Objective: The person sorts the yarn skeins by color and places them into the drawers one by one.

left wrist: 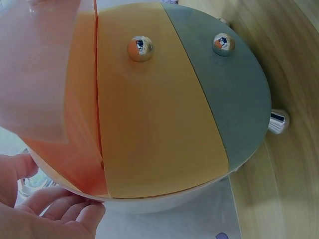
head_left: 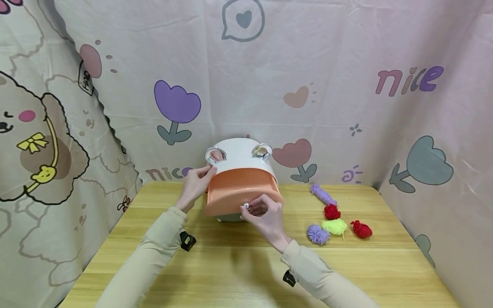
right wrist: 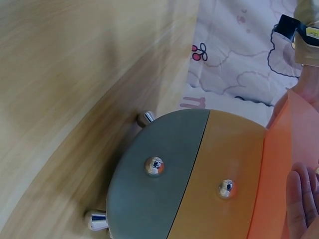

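A small rounded drawer cabinet (head_left: pixel 243 149) with a white shell and two shiny ear-like rings stands on the table. Its top peach drawer (head_left: pixel 227 200) is pulled out; the yellow drawer (left wrist: pixel 154 119) and grey-green drawer (left wrist: pixel 224 94) below are closed. My right hand (head_left: pixel 267 216) pinches the silver knob (head_left: pixel 246 206) of the peach drawer between thumb and finger. On the cabinet's upper left side, my left hand (head_left: pixel 195 185) holds the shell's edge by the ring, fingers bent against it. In the right wrist view, the right hand (right wrist: pixel 304 204) shows only partly and its pinch is hidden.
To the right on the wooden table (head_left: pixel 215 273) lie a long purple yarn bundle (head_left: pixel 322 194), a red one (head_left: pixel 332 211), a yellow-green one (head_left: pixel 334 226), a round purple one (head_left: pixel 318 234) and another red one (head_left: pixel 361 229). A printed curtain (head_left: pixel 246 85) hangs behind.
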The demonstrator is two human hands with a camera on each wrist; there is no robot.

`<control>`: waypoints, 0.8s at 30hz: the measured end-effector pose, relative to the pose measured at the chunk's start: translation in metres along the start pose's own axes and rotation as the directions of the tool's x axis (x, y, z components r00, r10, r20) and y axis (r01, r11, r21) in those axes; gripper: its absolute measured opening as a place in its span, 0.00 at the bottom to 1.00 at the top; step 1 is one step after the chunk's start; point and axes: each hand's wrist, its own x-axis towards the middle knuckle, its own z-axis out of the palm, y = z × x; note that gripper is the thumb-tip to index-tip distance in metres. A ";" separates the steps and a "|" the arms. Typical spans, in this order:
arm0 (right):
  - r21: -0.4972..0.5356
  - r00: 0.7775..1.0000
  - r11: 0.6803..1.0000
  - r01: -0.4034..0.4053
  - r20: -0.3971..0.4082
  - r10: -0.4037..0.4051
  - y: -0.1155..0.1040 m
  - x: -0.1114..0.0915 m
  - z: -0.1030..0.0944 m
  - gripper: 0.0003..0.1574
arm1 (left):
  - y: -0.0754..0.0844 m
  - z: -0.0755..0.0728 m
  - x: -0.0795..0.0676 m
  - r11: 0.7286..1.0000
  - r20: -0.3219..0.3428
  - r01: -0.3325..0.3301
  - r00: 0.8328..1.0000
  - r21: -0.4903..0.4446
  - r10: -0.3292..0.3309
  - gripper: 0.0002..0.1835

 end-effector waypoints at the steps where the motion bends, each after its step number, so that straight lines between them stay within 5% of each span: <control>1: 0.001 1.000 1.000 0.003 0.000 -0.003 0.000 0.000 0.000 0.11 | 0.000 0.000 0.000 1.000 0.002 0.002 1.000 0.000 -0.002 0.31; 24: 0.004 1.000 1.000 0.019 -0.004 -0.019 0.002 -0.006 0.000 0.12 | -0.002 0.000 0.000 1.000 -0.021 -0.014 1.000 0.014 0.015 0.31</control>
